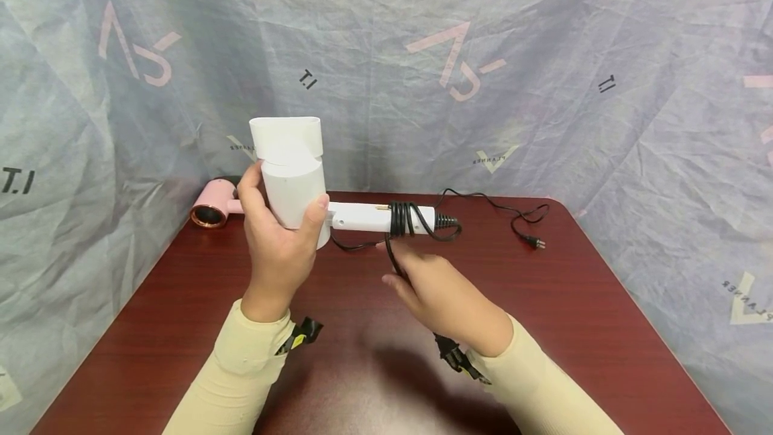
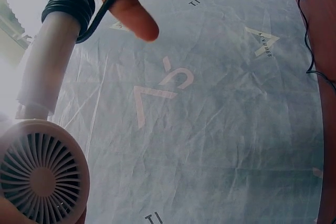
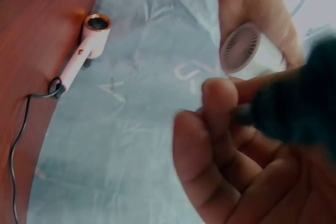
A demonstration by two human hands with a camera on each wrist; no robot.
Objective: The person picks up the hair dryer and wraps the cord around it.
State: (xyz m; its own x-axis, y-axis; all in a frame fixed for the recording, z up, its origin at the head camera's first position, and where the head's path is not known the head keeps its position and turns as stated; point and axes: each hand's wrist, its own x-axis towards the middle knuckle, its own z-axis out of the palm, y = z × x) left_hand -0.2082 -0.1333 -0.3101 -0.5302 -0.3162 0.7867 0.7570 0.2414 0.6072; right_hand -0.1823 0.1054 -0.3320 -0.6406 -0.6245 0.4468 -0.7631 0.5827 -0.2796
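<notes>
A white hair dryer (image 1: pixel 294 186) is held up above the table, its barrel gripped by my left hand (image 1: pixel 278 254) with the thumb on the near side. Its handle points right, and several turns of black cord (image 1: pixel 398 219) are wound round it. Below the handle my right hand (image 1: pixel 443 297) pinches the cord, which runs down from the turns between thumb and fingers. In the left wrist view the round, slatted vent (image 2: pixel 43 181) of the dryer shows. The right wrist view has curled fingers (image 3: pixel 194 140), with a blurred dark shape covering part of that hand.
A pink hair dryer (image 1: pixel 213 201) lies at the back left of the red-brown table (image 1: pixel 362 301), partly hidden by my left hand. A black cord with a plug (image 1: pixel 534 242) lies at the back right. Printed grey cloth (image 1: pixel 374 52) hangs behind and beside the table.
</notes>
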